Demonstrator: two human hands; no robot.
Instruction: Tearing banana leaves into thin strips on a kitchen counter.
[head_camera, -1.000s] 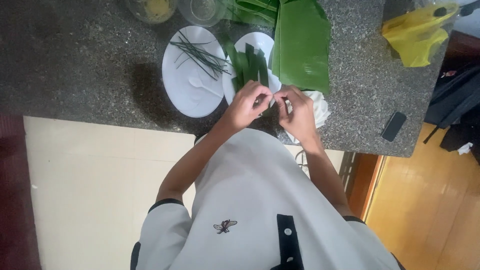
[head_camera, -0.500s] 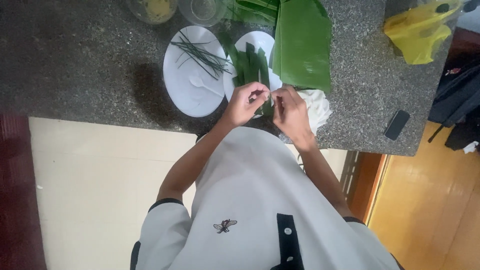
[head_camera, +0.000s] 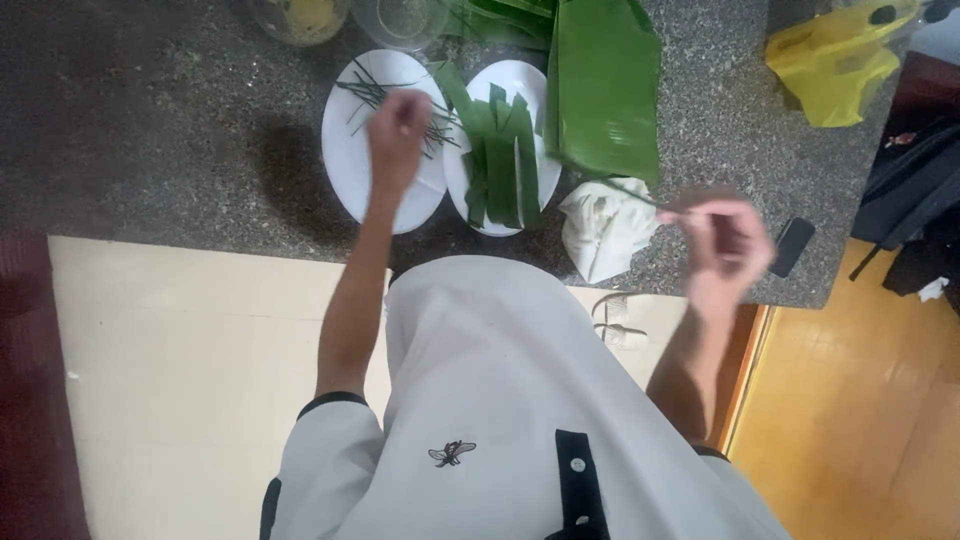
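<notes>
Beside the white plate of green leaf strips (head_camera: 497, 150), a crumpled white cloth (head_camera: 603, 228) is lying while the left hand (head_camera: 397, 135) is closing over a plate of thin slivers (head_camera: 372, 150) and the right hand (head_camera: 728, 243) is pinching a thin dark green strip (head_camera: 630, 192) above the cloth.

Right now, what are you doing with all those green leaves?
A person stands at a speckled stone counter. The left hand reaches over a white plate that holds thin green slivers. The right hand is off to the side, pinching what looks like a thin strip; it is blurred. A second white plate holds wider green leaf strips. A big folded leaf lies beside it, with a crumpled white cloth below.
</notes>
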